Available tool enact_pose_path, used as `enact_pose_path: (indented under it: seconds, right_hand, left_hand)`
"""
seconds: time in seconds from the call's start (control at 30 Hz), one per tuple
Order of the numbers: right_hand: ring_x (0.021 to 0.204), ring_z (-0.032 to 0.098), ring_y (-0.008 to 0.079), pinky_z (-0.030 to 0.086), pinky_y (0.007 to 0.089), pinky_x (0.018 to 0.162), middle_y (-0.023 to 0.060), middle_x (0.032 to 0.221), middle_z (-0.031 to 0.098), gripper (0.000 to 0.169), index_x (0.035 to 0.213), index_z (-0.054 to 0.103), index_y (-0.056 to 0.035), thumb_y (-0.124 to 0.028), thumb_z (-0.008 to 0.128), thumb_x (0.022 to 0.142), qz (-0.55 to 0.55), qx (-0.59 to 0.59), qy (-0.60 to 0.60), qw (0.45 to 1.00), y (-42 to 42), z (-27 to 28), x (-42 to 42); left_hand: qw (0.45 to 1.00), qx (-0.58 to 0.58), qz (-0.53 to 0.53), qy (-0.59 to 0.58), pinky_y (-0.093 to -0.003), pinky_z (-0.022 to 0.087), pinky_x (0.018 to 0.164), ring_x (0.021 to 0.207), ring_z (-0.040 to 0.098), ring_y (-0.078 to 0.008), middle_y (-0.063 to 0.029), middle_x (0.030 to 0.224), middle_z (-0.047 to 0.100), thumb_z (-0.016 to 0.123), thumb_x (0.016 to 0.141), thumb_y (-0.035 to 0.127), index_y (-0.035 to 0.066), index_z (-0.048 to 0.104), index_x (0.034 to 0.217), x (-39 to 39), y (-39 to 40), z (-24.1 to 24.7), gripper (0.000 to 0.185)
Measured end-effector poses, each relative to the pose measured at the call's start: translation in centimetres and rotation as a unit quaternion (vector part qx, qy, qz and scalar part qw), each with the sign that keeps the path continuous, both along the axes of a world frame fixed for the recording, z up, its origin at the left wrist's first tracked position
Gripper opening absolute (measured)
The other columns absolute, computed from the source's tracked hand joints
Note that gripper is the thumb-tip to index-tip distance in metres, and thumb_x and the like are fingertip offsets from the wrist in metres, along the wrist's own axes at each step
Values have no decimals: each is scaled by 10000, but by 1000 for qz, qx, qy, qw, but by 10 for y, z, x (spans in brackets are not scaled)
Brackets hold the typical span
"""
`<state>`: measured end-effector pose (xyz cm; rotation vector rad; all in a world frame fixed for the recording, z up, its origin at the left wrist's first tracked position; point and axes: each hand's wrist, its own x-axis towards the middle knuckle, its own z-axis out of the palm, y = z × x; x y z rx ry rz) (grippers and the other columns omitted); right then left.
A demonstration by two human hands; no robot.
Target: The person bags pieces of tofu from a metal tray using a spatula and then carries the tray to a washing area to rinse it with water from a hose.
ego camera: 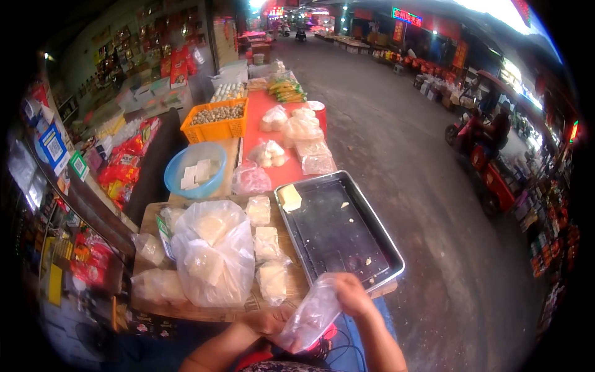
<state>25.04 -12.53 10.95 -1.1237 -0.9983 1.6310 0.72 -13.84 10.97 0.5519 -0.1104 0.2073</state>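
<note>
Between my two hands, in front of my body, a clear plastic bag [314,312] is stretched out. My left hand [268,321] grips its lower left edge, and my right hand [352,294] pinches its upper right end. Whether anything is inside the bag is hard to tell. Just beyond my right hand lies a shallow metal tray [339,218] with a pale yellow block [290,198], perhaps tofu, in its far left corner and a few crumbs. To the left, a large plastic bag of pale blocks [214,255] rests on a wooden board [241,309], beside several wrapped blocks [267,242].
A blue basin [173,182] with white blocks and an orange crate [214,135] of small eggs stand farther back. Bagged foods sit on a red tabletop [254,109]. Payment-code cards [54,148] hang at left. At right, a person rides a red three-wheeler [488,172] along the aisle [409,162].
</note>
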Motion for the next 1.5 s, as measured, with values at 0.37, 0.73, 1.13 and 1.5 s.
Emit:
enact_pose_path:
  seconds: [0.37, 0.73, 1.13, 1.5]
  right_hand:
    - [822, 635, 172, 515, 311, 754, 102, 909, 688, 280, 1068, 656, 53, -114, 671, 843, 37, -34, -101, 994, -23, -70, -68]
    - [846, 601, 358, 495, 407, 700, 206, 1011, 602, 458, 1117, 567, 50, -11, 722, 690, -105, 539, -433, 714, -15, 48, -123]
    - [997, 592, 358, 509, 398, 809, 190, 1132, 567, 393, 1118, 606, 12, 13, 657, 728, 29, 431, -321, 843, -36, 2, -104]
    - [969, 580, 426, 465, 505, 782, 213, 1068, 593, 491, 1194, 491, -32, -175, 664, 757, -113, -32, -670, 733, -66, -170, 51]
  left_hand:
    - [778, 185, 587, 124, -386, 530, 870, 1090, 563, -238, -120, 1316, 482, 859, 677, 292, -20, 326, 1434, -1, 47, 22, 978]
    - [693, 176, 691, 106, -442, 518, 907, 1141, 537, -290, -124, 1369, 364, 770, 705, 565, 101, 0, 1517, 7, 66, 23, 1211]
    - [750, -8, 661, -3, -420, 447, 973, 1122, 537, -316, -170, 1316, 498, 454, 965, 525, 51, 368, 1408, -3, 98, 7, 654]
    - [723, -2, 676, 146, -400, 443, 976, 1127, 542, -261, -117, 1369, 450, 510, 984, 355, 61, 366, 1408, -34, 92, -45, 536]
